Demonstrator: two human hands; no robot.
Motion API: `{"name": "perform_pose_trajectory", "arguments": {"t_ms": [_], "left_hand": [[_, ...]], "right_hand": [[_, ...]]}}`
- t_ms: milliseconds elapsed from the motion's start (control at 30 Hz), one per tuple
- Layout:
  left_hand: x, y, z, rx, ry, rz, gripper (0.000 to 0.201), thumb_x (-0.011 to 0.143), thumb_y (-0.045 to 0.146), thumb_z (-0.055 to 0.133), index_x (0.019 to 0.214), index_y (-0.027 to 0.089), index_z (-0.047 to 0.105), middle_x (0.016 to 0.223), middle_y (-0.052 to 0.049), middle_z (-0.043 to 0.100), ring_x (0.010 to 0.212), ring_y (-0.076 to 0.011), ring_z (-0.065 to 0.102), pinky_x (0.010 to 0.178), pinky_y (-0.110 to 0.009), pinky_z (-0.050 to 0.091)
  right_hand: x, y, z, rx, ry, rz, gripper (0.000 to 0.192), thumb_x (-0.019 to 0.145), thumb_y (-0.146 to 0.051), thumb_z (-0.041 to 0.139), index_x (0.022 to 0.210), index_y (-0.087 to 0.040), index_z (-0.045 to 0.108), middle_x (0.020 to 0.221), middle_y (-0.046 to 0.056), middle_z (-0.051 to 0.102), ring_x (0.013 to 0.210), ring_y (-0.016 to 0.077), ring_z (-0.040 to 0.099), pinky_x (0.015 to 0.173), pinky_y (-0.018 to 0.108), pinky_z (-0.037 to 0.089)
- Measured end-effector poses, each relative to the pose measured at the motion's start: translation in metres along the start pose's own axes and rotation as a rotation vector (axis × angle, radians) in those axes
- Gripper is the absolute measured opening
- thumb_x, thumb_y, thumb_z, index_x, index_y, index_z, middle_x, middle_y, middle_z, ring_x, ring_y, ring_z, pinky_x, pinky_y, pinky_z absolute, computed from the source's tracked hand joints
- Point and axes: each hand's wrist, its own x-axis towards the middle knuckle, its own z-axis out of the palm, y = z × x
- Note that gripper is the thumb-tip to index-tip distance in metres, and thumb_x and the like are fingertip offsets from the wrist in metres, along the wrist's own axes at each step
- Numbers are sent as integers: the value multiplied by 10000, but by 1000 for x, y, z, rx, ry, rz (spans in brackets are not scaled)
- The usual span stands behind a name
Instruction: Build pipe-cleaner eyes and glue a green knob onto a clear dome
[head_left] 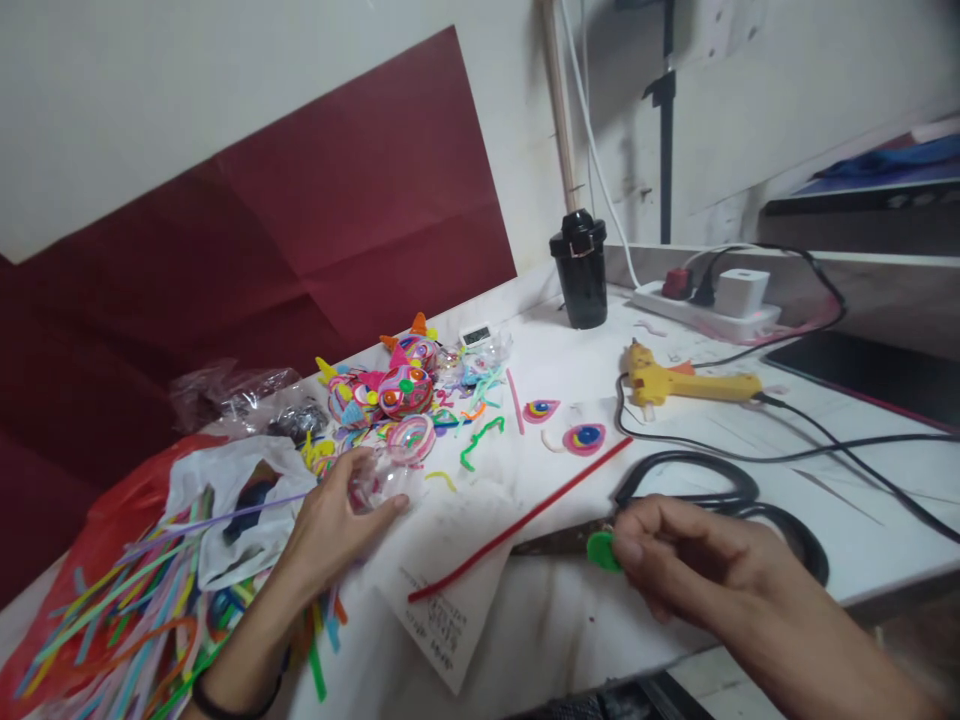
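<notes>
My left hand (337,520) curves around a clear plastic ball (386,483), with the thumb along its near side. A small round green disc (602,551) is pinched between the thumb and fingers of my right hand (690,560). Black-handled scissors (694,465) lie under and behind that hand. A red pipe cleaner (525,515) stretches across a paper sheet between my hands. Beyond it are two flat eye shapes (583,438) in pink, yellow and blue. Just past the ball stands a ring of pink and white coils (411,437), near a colourful decorated ball (405,390).
Many loose pipe cleaners (142,600) spill from a red bag (124,500) on the left. A yellow glue gun (675,384) and its black cord lie on the right, near a power strip (712,310) and a dark phone-like slab (870,375). A black cup (581,275) stands at the back.
</notes>
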Motion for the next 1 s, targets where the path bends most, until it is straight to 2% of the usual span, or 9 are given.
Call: {"name": "perform_pose_trajectory", "arguments": {"t_ms": [100, 233, 400, 567, 700, 767, 867, 1000], "left_hand": [[1, 26, 7, -109, -72, 78, 693, 701, 543, 664, 1265, 199, 456, 1246, -127, 620, 1117, -309, 598, 960, -475, 452], [12, 61, 33, -179, -179, 198, 686, 702, 477, 717, 1274, 200, 457, 1269, -123, 602, 1156, -304, 574, 966, -450, 459], [31, 81, 67, -151, -242, 336, 700, 719, 452, 714, 1291, 164, 433, 1284, -149, 575, 1188, -306, 546, 999, -443, 435], [40, 80, 86, -146, -262, 369, 629, 707, 408, 734, 1225, 155, 481, 1244, -159, 592, 1175, -332, 547, 996, -481, 429], [42, 73, 88, -214, -267, 412, 679, 683, 407, 761, 1252, 170, 476, 1273, -155, 576, 1198, -329, 529, 1008, -484, 422], [42, 67, 85, -267, -253, 435, 648, 703, 408, 744, 1250, 176, 486, 1267, -139, 582, 1190, -311, 538, 1007, -464, 431], [38, 56, 77, -317, -169, 441, 505, 762, 375, 680, 1210, 201, 525, 1218, -104, 617, 1158, -283, 562, 1011, -439, 436], [26, 38, 66, -295, -85, 449, 384, 800, 330, 617, 1156, 198, 559, 1144, -89, 643, 1098, -263, 593, 976, -400, 469]], "right_hand": [[0, 4, -1, 5, -39, 10, 485, 736, -684, 590, 642, -208, 597, 530, -17, 444, 508, 113, 361, 459, 227, 297], [0, 10, -6, 14, -92, 35, 419, 789, -626, 580, 680, -223, 615, 563, -12, 465, 532, 124, 390, 484, 232, 334], [4, 0, -16, -47, 0, 14, 431, 711, -636, 642, 633, -214, 602, 566, -9, 446, 530, 125, 359, 458, 236, 309], [26, -31, -27, -63, 12, -9, 440, 666, -632, 674, 605, -204, 594, 533, -15, 461, 492, 113, 384, 441, 241, 311], [61, -52, -20, -92, -48, 11, 375, 619, -530, 753, 614, -184, 607, 495, -33, 497, 453, 83, 396, 422, 217, 288], [82, -56, -11, -101, -103, 55, 357, 609, -487, 765, 599, -175, 591, 472, -43, 502, 432, 65, 393, 407, 198, 259], [111, -53, 5, -128, -177, 118, 340, 587, -425, 781, 553, -168, 561, 445, -49, 511, 396, 45, 385, 383, 184, 235], [140, -45, 19, -200, -228, 178, 292, 623, -349, 750, 512, -163, 555, 401, -50, 504, 343, 34, 348, 348, 188, 206]]}}
